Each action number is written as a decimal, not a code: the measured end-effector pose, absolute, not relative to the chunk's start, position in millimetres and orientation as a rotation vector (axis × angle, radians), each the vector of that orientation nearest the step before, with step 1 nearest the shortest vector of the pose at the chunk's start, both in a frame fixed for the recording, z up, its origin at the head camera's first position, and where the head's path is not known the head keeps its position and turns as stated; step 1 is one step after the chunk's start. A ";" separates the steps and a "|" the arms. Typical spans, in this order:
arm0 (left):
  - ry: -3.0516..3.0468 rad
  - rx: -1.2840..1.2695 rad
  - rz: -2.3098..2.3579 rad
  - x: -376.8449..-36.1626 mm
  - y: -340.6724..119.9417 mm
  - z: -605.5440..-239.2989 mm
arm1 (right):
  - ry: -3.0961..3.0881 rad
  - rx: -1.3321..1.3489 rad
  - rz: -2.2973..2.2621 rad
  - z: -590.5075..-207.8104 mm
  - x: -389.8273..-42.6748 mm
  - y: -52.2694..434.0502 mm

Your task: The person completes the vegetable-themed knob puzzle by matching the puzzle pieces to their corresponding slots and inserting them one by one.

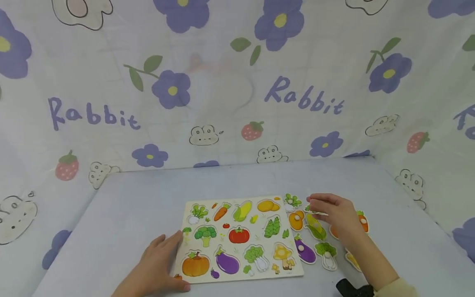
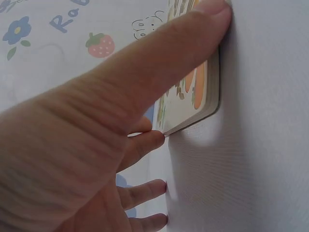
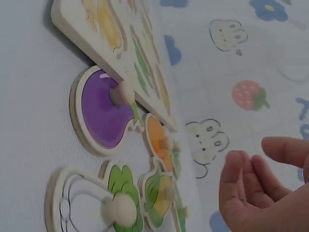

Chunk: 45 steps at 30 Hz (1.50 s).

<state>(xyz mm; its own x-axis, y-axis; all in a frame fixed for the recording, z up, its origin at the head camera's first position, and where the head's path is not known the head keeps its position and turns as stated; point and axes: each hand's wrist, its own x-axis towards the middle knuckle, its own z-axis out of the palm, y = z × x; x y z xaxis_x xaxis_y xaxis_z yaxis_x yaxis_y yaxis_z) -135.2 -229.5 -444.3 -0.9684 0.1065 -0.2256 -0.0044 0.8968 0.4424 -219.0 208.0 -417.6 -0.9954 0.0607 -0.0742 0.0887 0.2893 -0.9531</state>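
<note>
Left hand (image 1: 157, 268) lies flat on the table (image 1: 111, 222) at the near left corner of the board (image 1: 237, 237), fingers straight, holding nothing. Left wrist view adds what the head view hides: the thumb (image 2: 193, 34) presses along the board's edge (image 2: 205, 108), and the other fingertips rest on the cloth beside it.

Right hand (image 1: 335, 214) hovers over the loose pieces to the right of the board, fingers loosely extended. Head view leaves it unclear whether it touches a piece; right wrist view shows the fingers (image 3: 241, 179) relaxed in the air, gripping nothing, clear of the pieces below.

Board: 11 printed vegetable pictures counted in head view, among them pumpkin (image 1: 195, 265), eggplant (image 1: 227, 262), tomato (image 1: 238, 235), broccoli (image 1: 205, 235).

Loose pieces beside the board, near to far: cabbage piece (image 1: 326, 253), eggplant piece (image 1: 305, 251), corn piece (image 1: 315, 227), orange piece (image 1: 296, 220), radish piece (image 1: 292, 201). More lie partly under the right hand and forearm; full count cannot be told. Right wrist view shows a wooden knob (image 3: 126, 92) on the eggplant piece, and one on the cabbage piece.

A curtain (image 1: 237, 82) printed with flowers and "Rabbit" backs the table.
</note>
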 end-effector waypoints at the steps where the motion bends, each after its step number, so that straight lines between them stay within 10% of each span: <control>1: 2.825 0.078 0.654 -134.9 -230.3 -444.6 | 2.384 0.202 -1.927 -415.2 -222.0 206.8; 45: 2.751 -0.024 0.752 -133.4 -231.1 -448.8 | 2.223 0.513 -1.941 -455.6 -282.1 178.2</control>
<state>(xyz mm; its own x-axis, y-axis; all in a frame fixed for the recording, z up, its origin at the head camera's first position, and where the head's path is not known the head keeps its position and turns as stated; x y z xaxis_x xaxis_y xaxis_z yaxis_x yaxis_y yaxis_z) -133.4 -231.1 -448.8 -0.9581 0.0598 -0.2801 -0.0910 0.8636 0.4959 -282.1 178.2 -455.6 -0.9310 0.1584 -0.3289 0.3472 0.1061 -0.9318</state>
